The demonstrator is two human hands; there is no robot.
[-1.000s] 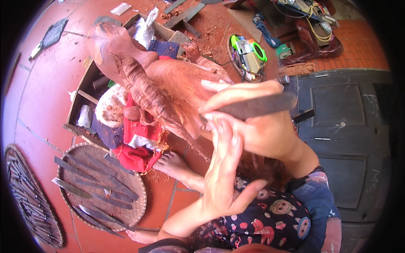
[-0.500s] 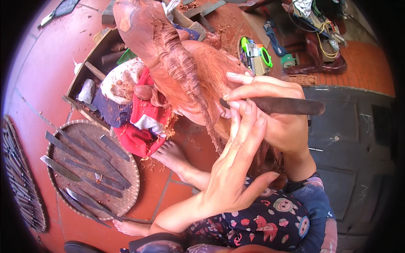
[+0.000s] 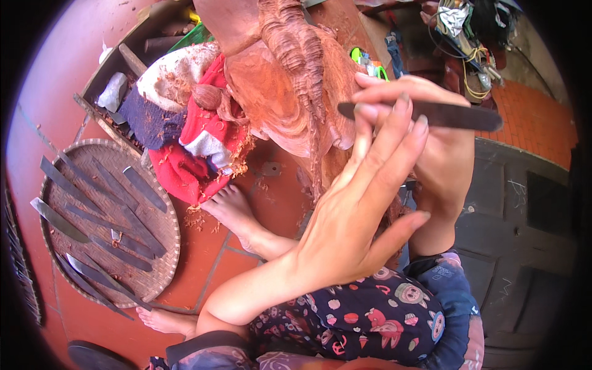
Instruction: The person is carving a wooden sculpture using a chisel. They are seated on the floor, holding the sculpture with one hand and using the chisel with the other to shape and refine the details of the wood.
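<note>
A large reddish-brown wood carving (image 3: 265, 92) with a rough, ridged strand down its middle stands in front of me. My right hand (image 3: 441, 151) is closed around a flat dark chisel (image 3: 459, 116), whose rounded butt points right. The chisel's other end points left toward the carving's right side; I cannot tell whether it touches the wood. My left hand (image 3: 345, 228) reaches across with fingers stretched and thumb spread. Its fingertips overlap the chisel and the right hand's fingers, which partly hides the grip.
At left, a round woven tray (image 3: 172, 246) holds several flat blades. A wooden box (image 3: 92, 110), with a red cloth (image 3: 172, 169) beside it, is behind the tray. My bare foot (image 3: 231, 209) rests on the red tiles. A dark panel (image 3: 493, 228) lies right.
Both hands and the chisel have moved up and right relative to the carving. The whole view has shifted, with the tray and box now farther left and higher.
</note>
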